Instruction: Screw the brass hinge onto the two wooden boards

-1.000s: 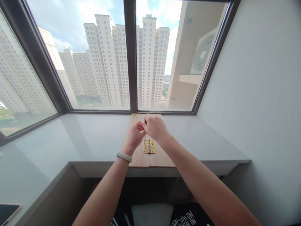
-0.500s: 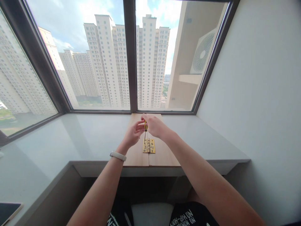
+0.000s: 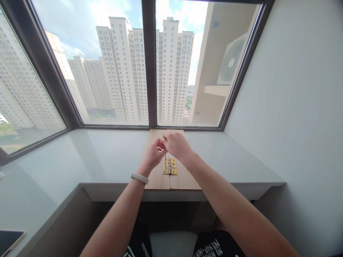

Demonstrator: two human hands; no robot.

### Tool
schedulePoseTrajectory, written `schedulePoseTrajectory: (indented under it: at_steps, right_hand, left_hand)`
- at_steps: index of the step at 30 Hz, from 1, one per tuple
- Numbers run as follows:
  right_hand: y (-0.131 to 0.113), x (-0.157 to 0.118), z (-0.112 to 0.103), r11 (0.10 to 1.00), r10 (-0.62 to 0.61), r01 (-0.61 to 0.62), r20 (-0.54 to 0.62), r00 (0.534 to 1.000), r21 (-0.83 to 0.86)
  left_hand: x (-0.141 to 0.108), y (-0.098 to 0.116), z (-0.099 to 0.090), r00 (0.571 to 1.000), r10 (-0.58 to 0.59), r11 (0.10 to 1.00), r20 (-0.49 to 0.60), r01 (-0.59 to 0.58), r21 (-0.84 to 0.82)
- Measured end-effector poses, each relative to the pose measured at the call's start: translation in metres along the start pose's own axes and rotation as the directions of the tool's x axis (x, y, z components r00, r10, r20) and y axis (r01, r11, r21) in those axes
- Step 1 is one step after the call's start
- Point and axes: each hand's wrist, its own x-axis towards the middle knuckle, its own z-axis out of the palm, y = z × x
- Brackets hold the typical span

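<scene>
A brass-coloured hinge [image 3: 173, 166] lies flat across the seam between two light wooden boards [image 3: 157, 182], with screws in its leaves. A screwdriver [image 3: 165, 157] stands nearly upright over the hinge's left leaf, its tip at the upper part of that leaf. My right hand [image 3: 177, 145] is closed round the top of its handle. From the other side, my left hand [image 3: 154, 153] curls its fingers about the same handle, touching the right fingertips. Most of the handle is hidden by the hands.
The boards rest on a white windowsill counter [image 3: 107, 153] below a dark-framed window [image 3: 151, 71]. A white wall [image 3: 289, 89] rises at the right. A dark flat device [image 3: 10, 240] lies at the lower left. The counter's front edge is near my forearms.
My left hand has shifted slightly right and closed in on the handle. My right hand has turned and dropped a little, covering more of the screwdriver. The hinge has stayed put.
</scene>
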Motion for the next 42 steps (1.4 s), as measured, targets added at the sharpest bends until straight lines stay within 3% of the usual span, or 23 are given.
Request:
schedulePoseTrajectory:
  at_steps: [6,9,14,17,22,28,31,34,39,42]
  right_hand:
    - [0.009,0.001,0.000,0.981,-0.088,0.080,0.042,0.995,0.175]
    - [0.014,-0.001,-0.001,0.961,-0.090,0.074,0.048,0.995,0.266]
    - [0.015,-0.005,-0.003,0.945,-0.119,0.107,0.018,0.993,0.307]
    - [0.010,-0.007,-0.003,0.979,-0.064,0.065,-0.011,0.998,0.194]
    - [0.004,-0.012,0.002,1.000,0.026,-0.026,0.085,0.996,-0.009]
    - [0.008,-0.018,0.001,0.999,-0.006,0.003,0.082,0.997,0.036]
    - [0.009,-0.020,0.000,0.992,-0.009,-0.003,0.090,0.996,0.123]
    - [0.008,-0.022,-0.002,0.982,-0.019,0.002,0.090,0.996,0.188]
    - [0.011,-0.034,-0.014,0.965,-0.015,0.041,-0.102,0.995,0.258]
    - [0.017,-0.053,-0.024,0.942,0.062,0.023,-0.241,0.969,0.334]
  left_hand:
    - [0.001,-0.004,-0.005,0.984,-0.030,0.950,0.176,0.082,-0.301]
    - [0.003,-0.008,-0.007,0.983,-0.041,0.938,0.179,0.100,-0.331]
    - [0.002,-0.008,-0.008,0.992,-0.032,0.985,0.120,0.051,-0.165]
    - [0.000,-0.002,-0.004,0.996,-0.030,0.994,0.079,0.038,-0.103]
    - [-0.002,0.005,0.001,0.998,0.000,0.996,0.065,0.006,-0.094]
    - [-0.011,-0.029,-0.005,0.969,-0.090,0.994,0.230,0.072,0.086]
    - [-0.021,-0.047,-0.003,0.951,-0.081,0.975,0.297,0.014,0.222]
    - [-0.025,-0.051,0.003,0.954,-0.053,0.948,0.296,-0.045,0.314]
    - [-0.020,-0.043,0.003,0.958,-0.013,0.936,0.285,-0.088,0.340]
    - [-0.014,-0.045,-0.007,0.979,-0.017,0.934,0.205,-0.058,0.353]
